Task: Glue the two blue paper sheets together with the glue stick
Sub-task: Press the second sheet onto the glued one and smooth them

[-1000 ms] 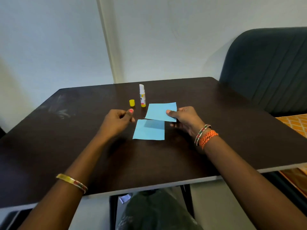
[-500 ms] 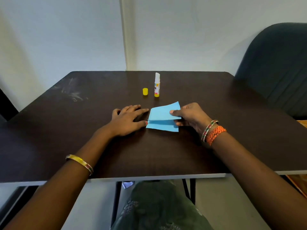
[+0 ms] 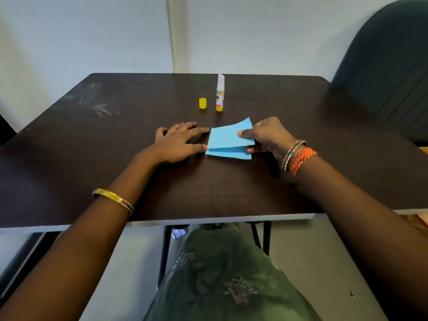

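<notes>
Joining step: right hand [image 3: 266,135] pinches top sheet [image 3: 225,139] over bottom sheet [image 3: 228,154]; left hand [image 3: 179,144] flat, open, empty on worktop [image 3: 115,147]; next: align edges & press down.

A dark wooden table [image 3: 115,158] stands against a pale wall [image 3: 92,38], a dark chair [image 3: 389,66] beside it.

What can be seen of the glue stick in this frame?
The glue stick stands upright on the dark table, beyond the blue sheets and untouched by either hand. Its barrel is white with a yellow base and a coloured label whose print is too small to read. The cap is off: white glue shows at the top, and the yellow cap stands apart to the stick's left.
</notes>
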